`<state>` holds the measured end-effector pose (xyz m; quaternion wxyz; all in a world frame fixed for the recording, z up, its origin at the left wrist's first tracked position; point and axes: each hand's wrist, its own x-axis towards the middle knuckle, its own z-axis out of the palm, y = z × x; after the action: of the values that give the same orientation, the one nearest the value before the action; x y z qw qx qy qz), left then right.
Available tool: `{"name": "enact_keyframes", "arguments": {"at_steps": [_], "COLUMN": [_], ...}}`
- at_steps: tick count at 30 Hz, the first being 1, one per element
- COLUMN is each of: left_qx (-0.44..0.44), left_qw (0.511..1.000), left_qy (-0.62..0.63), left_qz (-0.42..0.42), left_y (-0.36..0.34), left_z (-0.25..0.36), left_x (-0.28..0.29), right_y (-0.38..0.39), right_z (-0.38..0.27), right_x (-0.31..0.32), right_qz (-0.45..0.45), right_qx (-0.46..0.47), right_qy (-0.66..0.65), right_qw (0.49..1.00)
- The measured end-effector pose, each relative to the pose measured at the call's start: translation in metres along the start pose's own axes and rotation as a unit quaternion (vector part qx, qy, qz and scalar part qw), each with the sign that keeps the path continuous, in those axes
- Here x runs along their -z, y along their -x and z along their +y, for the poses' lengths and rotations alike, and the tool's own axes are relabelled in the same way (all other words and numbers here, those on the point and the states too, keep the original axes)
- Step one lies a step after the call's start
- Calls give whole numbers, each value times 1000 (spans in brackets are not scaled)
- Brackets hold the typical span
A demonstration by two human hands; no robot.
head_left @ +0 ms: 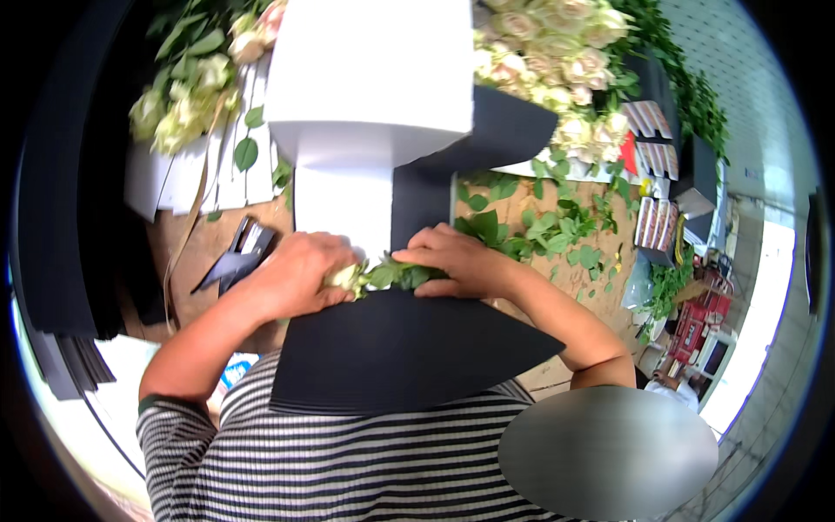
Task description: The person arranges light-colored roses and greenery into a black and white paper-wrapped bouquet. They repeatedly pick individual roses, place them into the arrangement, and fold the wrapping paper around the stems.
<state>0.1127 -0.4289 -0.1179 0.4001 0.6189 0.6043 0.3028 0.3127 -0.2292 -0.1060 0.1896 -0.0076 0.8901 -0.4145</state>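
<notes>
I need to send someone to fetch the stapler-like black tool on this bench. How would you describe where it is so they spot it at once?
Start at the brown wooden bench and find the tall white block in its middle. Just below and left of that block, beside the left hand, lies the black hinged tool. It is the only dark, hard-edged object there; everything nearby is leaves, pale roses or white paper.

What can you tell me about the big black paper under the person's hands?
The large black sheet of paper looks matte, stiff and plain. It is fan-shaped, with a curved lower edge and a point on the right. It lies against the striped shirt. The left hand and right hand rest at its top edge, gripping a leafy flower stem.
</notes>
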Motion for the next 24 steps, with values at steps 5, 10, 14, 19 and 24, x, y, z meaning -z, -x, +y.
{"name": "enact_keyframes", "arguments": {"at_steps": [5, 10, 14, 19, 24], "left_qx": [39, 40, 64, 83, 64], "left_qw": [999, 998, 998, 996, 998], "left_qy": [-19, -24, 17, 23, -6], "left_qz": [11, -36, -24, -7, -7], "left_y": [3, -6, 6, 11, 9], "left_z": [4, 4, -3, -3, 4], "left_x": [-2, -1, -7, -8, -8], "right_y": [57, 130, 90, 90, 181], "right_z": [-21, 163, 171, 122, -1], "right_x": [193, 261, 270, 346, 400], "right_qz": [333, 382, 272, 722, 853], "right_qx": [57, -260, -294, 32, 180], "right_qy": [-206, 330, 435, 113, 194], "right_qw": [919, 823, 807, 682, 449]}}
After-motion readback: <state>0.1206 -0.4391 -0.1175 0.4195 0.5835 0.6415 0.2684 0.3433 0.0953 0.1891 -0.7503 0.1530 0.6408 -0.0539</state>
